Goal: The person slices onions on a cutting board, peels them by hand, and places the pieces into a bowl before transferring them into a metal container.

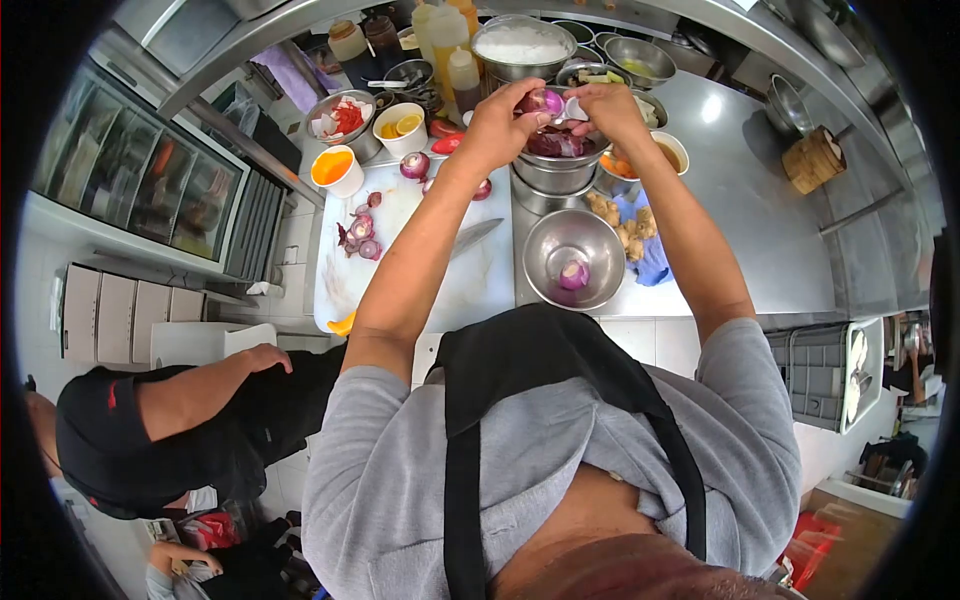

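My left hand (498, 125) is closed around a red onion (541, 103), held above a metal pot (560, 176) with dark red onion skins (560, 146) heaped in it. Beside the onion, the fingers of my right hand (612, 110) are pinched together; a small pale piece shows at their tips, too small to name. Below the pot, a steel bowl (540, 243) contains one peeled red onion (573, 275). On the white cutting board (420, 290) lie several red onions (414, 165), smaller purple bulbs (362, 230) and a knife (476, 236), partly hidden by my left forearm.
Ginger (630, 232) lies on a blue cloth (655, 262) at the right. Paper tubs (338, 172), sauce bottles (449, 45) and a pot of white powder (520, 45) crowd the board's left side and the counter's back. A person in black (170, 430) stands to my left.
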### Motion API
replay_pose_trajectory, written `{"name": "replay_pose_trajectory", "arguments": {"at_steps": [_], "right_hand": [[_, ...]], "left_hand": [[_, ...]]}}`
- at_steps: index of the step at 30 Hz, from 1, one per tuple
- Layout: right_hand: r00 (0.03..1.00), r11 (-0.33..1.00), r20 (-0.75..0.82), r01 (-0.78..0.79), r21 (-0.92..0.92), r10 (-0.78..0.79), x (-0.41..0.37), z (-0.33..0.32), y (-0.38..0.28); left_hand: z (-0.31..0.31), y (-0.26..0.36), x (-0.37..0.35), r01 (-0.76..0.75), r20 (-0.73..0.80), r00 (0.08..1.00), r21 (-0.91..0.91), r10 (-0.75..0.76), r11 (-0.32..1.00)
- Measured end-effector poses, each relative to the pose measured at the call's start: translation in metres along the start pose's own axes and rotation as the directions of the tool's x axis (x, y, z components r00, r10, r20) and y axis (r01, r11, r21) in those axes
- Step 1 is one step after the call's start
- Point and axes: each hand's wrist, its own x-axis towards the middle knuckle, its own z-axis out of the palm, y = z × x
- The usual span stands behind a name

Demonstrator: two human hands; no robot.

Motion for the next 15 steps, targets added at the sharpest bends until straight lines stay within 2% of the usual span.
{"name": "replay_pose_trajectory", "arguments": {"at_steps": [4,11,13,15], "right_hand": [[1.000,0.996,-0.007,0.026,-0.087,-0.026,0.010,-0.004,0.010],[0.996,0.978,-0.089,-0.021,-0.206,0.003,0.000,-0.003,-0.001],[0.995,0.969,-0.099,-0.008,-0.246,-0.017,0.004,-0.005,0.003],[0.992,0.959,-0.106,0.035,-0.280,-0.067,0.013,-0.005,0.014]], "left_hand": [[0.004,0.001,0.001,0.133,0.064,0.991,-0.347,-0.117,0.928],[0.004,0.012,-0.001,0.214,0.000,0.967,-0.538,-0.253,0.816],[0.004,0.010,-0.001,0.200,-0.009,0.965,-0.625,-0.263,0.755],[0.004,0.012,-0.001,0.178,-0.038,0.948,-0.762,-0.317,0.622]]}}
